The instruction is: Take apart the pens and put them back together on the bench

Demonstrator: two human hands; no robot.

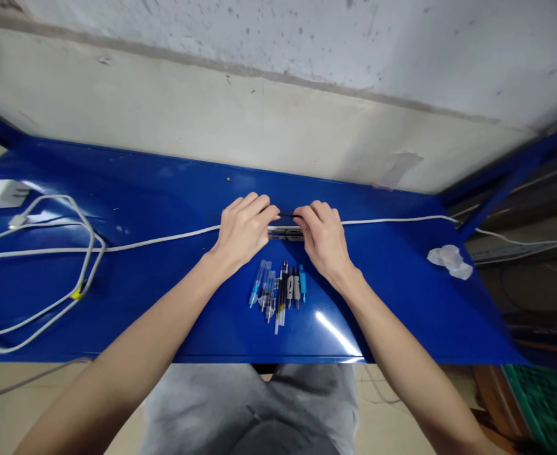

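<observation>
My left hand (245, 229) and my right hand (323, 237) are both closed in a pinch, facing each other above the blue shelf. Between their fingertips runs a thin black pen part (288, 215), held at both ends; its exact kind is too small to tell. Just below it, assembled pens (285, 237) lie sideways, partly covered by my fingers. Nearer to me is a row of loose pen parts: clear caps and barrels (265, 287), thin refills (281, 300) with dark and pale sections, grey-and-black grip pieces (293, 287), and a bright blue piece (302, 283).
A white cable (165, 239) crosses the blue shelf (165, 183) behind my hands. Coiled white cable (86, 253) and a white plug adapter (1, 193) lie at the left. Crumpled white tissue (450, 261) rests at the right. A wall (212, 107) borders the back.
</observation>
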